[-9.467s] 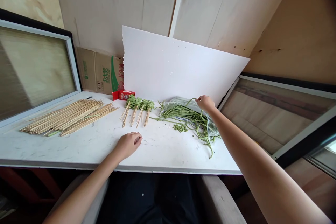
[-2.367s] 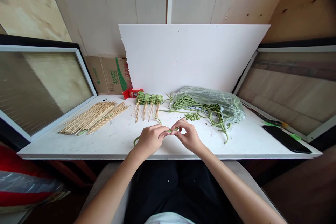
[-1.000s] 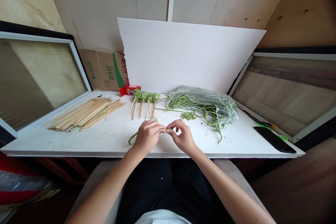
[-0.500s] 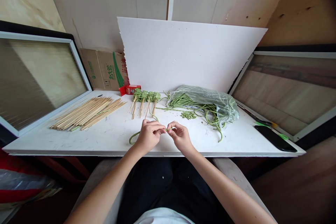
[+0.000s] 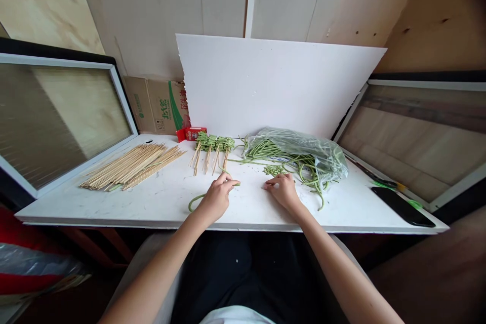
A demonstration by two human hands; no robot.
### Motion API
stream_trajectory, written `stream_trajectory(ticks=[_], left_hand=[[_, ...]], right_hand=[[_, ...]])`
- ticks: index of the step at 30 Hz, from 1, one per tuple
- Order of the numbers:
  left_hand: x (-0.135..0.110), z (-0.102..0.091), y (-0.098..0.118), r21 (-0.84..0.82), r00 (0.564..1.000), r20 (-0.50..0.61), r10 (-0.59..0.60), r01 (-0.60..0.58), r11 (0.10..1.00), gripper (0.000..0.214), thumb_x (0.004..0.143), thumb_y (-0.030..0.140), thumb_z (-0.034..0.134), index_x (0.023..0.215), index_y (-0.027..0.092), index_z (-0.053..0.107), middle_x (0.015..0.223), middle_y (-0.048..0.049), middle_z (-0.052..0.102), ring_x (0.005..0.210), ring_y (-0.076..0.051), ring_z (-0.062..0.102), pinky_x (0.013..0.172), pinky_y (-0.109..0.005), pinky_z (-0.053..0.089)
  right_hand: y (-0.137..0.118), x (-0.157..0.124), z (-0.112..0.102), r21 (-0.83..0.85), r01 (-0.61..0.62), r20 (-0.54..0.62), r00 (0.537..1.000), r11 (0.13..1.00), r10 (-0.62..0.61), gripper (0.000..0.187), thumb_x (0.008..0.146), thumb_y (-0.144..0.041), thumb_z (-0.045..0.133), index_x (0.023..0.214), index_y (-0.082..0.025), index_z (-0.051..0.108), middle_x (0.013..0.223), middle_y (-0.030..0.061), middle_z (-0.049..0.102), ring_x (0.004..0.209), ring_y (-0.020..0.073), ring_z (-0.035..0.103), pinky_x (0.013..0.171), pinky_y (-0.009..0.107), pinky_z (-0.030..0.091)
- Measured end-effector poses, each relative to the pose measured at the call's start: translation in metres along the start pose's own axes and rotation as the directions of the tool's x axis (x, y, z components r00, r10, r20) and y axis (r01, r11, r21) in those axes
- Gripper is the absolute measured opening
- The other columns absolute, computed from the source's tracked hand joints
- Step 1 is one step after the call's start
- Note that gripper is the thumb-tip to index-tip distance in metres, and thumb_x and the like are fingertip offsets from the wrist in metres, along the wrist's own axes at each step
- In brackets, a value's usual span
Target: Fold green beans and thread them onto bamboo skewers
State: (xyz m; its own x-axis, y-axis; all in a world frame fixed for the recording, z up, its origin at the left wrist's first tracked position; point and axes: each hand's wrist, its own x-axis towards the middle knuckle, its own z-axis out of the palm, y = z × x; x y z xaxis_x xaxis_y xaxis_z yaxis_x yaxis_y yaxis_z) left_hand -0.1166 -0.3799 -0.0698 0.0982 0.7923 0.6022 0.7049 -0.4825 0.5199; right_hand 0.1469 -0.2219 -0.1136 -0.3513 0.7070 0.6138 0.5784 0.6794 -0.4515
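Observation:
My left hand [image 5: 217, 196] pinches a long green bean [image 5: 194, 201] that curls out from under it on the white table [image 5: 152, 202]. My right hand [image 5: 283, 190] sits apart to the right, fingers curled down by a small heap of cut bean pieces [image 5: 274, 169]; whether it holds a piece is hidden. Behind that heap lies a clear plastic bag of long beans [image 5: 299, 154]. Several skewers threaded with bean pieces [image 5: 212, 148] lie at the back centre.
A pile of bare bamboo skewers [image 5: 132, 166] lies on the left. A small red carton [image 5: 192, 133] and a cardboard box [image 5: 157, 106] stand at the back beside a white foam board [image 5: 273, 86]. A black phone [image 5: 402, 206] and green-handled tool [image 5: 391, 185] lie far right.
Both hands were together working the bean; now my right hand has moved right to the cut pieces while my left keeps the bean on the table.

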Motion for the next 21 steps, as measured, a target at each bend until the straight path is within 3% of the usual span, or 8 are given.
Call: stream_trajectory(ticks=[4,8,11,14,18,21], left_hand=[[-0.002,0.006,0.003,-0.051,0.998,-0.057,-0.004,0.001,0.999,0.060,0.097,0.000,0.046,0.152,0.023,0.049,0.105,-0.0065,0.067,0.094,-0.017,0.070,0.087,-0.033,0.063],[-0.004,0.012,0.006,-0.045,0.998,-0.064,0.015,-0.018,0.999,0.059,0.097,0.002,0.051,0.151,0.027,0.047,0.104,-0.0047,0.070,0.093,-0.017,0.073,0.088,-0.032,0.064],[-0.005,0.013,0.010,-0.016,0.995,-0.081,0.055,-0.056,0.998,0.054,0.099,0.003,0.052,0.147,0.026,0.050,0.109,-0.0059,0.070,0.097,-0.017,0.073,0.088,-0.032,0.064],[-0.005,0.009,0.014,0.067,0.995,-0.071,0.064,-0.059,0.996,0.045,0.099,0.006,0.057,0.140,0.025,0.056,0.113,-0.0072,0.071,0.099,-0.019,0.074,0.087,-0.033,0.062],[-0.005,0.004,0.014,0.229,0.997,-0.059,0.042,-0.028,0.973,0.014,0.100,0.015,0.065,0.110,0.022,0.071,0.101,-0.0061,0.074,0.089,-0.020,0.074,0.079,-0.030,0.059],[-0.005,0.004,0.013,0.241,0.996,-0.070,0.059,-0.040,0.970,0.014,0.102,0.016,0.063,0.108,0.021,0.074,0.099,-0.0061,0.074,0.088,-0.019,0.074,0.078,-0.028,0.057]], right_hand=[[-0.027,0.001,-0.006,0.065,0.048,0.006,0.999,0.997,-0.049,0.041,0.087,-0.060,0.079,0.096,-0.021,0.084,0.089,0.0139,0.076,0.094,0.0323,0.061,0.085,0.048,0.052],[-0.083,0.000,-0.020,0.377,0.094,0.210,0.960,0.921,-0.184,0.043,0.096,-0.055,0.073,0.127,-0.025,0.076,0.102,0.0102,0.078,0.097,0.0260,0.068,0.074,0.036,0.054],[-0.110,-0.005,-0.024,0.458,0.140,0.171,0.955,0.878,-0.242,0.027,0.096,-0.050,0.074,0.107,-0.026,0.081,0.098,0.0084,0.079,0.091,0.0231,0.068,0.071,0.033,0.052],[-0.115,-0.007,-0.022,0.451,0.174,0.104,0.964,0.875,-0.245,0.023,0.100,-0.046,0.070,0.097,-0.026,0.081,0.091,0.0076,0.078,0.085,0.0225,0.065,0.070,0.035,0.050],[-0.109,-0.006,-0.021,0.418,0.190,0.077,0.967,0.889,-0.243,0.023,0.100,-0.047,0.070,0.101,-0.026,0.080,0.092,0.0083,0.077,0.086,0.0240,0.063,0.069,0.037,0.050],[-0.110,-0.007,-0.019,0.382,0.244,0.077,0.953,0.891,-0.294,0.021,0.098,-0.045,0.073,0.101,-0.026,0.079,0.091,0.0078,0.076,0.088,0.0249,0.063,0.076,0.039,0.051]])
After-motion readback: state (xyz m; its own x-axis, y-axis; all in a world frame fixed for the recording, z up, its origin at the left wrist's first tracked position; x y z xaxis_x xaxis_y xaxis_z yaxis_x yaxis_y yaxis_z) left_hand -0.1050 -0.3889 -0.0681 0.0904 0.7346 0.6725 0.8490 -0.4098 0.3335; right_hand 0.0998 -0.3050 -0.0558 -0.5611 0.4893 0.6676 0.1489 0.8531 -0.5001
